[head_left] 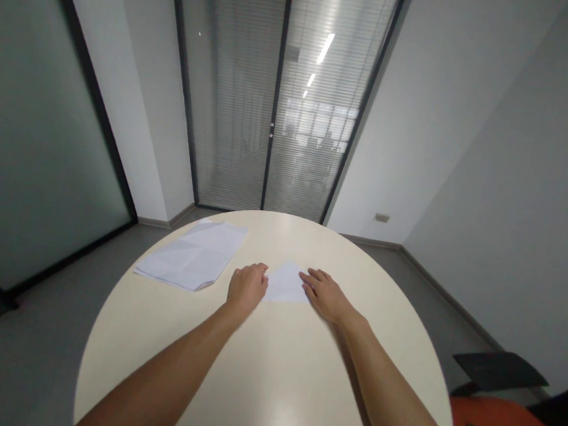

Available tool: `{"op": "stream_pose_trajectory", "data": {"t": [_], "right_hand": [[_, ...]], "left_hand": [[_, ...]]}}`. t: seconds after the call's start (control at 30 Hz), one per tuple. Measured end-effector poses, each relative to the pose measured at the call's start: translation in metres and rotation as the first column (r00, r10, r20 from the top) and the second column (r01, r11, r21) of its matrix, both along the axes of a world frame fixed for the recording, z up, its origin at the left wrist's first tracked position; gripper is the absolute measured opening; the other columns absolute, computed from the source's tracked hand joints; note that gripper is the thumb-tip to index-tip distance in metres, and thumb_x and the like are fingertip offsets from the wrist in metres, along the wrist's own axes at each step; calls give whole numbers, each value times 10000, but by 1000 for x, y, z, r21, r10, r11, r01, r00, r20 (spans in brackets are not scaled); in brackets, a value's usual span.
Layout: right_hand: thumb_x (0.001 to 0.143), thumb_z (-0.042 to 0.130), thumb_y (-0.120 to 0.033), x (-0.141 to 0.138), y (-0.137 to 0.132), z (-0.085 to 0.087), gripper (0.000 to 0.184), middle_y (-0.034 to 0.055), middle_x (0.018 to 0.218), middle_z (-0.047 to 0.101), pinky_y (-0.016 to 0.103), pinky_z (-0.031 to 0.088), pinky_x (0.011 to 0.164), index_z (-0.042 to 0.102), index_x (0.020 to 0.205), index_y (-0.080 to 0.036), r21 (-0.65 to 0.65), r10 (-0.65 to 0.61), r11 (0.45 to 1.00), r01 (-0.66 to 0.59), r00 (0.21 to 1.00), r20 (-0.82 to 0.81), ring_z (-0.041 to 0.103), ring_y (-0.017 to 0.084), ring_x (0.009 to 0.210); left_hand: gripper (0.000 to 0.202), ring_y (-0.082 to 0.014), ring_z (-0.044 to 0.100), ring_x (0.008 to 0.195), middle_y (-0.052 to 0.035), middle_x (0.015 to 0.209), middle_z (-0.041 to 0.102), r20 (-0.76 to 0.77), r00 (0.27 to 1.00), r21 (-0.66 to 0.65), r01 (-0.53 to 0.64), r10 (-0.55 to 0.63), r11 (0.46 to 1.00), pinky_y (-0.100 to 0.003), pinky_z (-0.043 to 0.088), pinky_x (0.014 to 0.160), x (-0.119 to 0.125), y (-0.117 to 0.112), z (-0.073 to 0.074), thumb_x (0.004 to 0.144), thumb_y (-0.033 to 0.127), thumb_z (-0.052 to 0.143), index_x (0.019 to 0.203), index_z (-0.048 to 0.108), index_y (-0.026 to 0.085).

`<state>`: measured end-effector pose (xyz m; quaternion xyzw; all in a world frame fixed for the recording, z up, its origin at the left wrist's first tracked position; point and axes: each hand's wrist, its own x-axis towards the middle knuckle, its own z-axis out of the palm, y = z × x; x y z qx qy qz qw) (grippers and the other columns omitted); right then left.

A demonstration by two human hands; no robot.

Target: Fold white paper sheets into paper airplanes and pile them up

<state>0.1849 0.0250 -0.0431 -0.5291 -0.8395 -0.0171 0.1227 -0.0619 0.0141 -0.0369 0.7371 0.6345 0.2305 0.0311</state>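
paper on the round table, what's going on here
A person has both bare hands at a small piece of paper on the round table. The left hand, fingers curled, is at its left edge; whether it grips the paper is hard to tell. The right hand has its fingers at the right edge. Larger creased sheets lie to the left, apart from both hands.

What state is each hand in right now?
Left hand: fingers curled at the small paper's left edge; grip cannot be told.
Right hand: open, fingers loosely extended at its right edge.
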Motion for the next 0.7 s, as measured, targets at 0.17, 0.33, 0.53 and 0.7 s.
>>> {"op": "stream_pose_trajectory", "data": {"t": [0.17,0.33,0.53,0.7], "right_hand": [[1031,356,-364,0,-1,0,473,149,1463,540,470,337,1159,574,1414,-191,6,-2,1000,3,1000,-9,473,280,1364],[1028,358,-360,0,1,-2,474,145,1468,536,473,340,1157,570,1417,-195,6,-7,1000,8,1000,-8,470,284,1366],[1029,354,-359,-1,0,-1,475,140,1458,546,455,341,1157,569,1417,-192,16,-7,1000,7,1000,2,480,271,1359],[1031,348,-360,-2,0,-1,479,152,1465,537,464,336,1157,566,1420,-186,11,-10,1000,10,1000,-4,472,278,1366]], "left_hand": [[237,-236,643,959,-72,992,709,-135,991,19,18,-15,1000,-371,420,852,1,-5,4,979,266,483,982,717,228],[233,-235,629,982,-76,1009,694,-150,988,-6,41,-41,999,-377,418,864,2,-6,7,985,240,484,999,716,230],[271,-249,617,995,-96,1020,684,-212,975,5,66,-64,998,-391,421,875,5,-5,5,991,195,449,999,720,209],[312,-265,601,1011,-121,1052,671,-269,960,6,88,-83,996,-407,414,874,7,-10,7,984,133,404,999,712,185]]}}
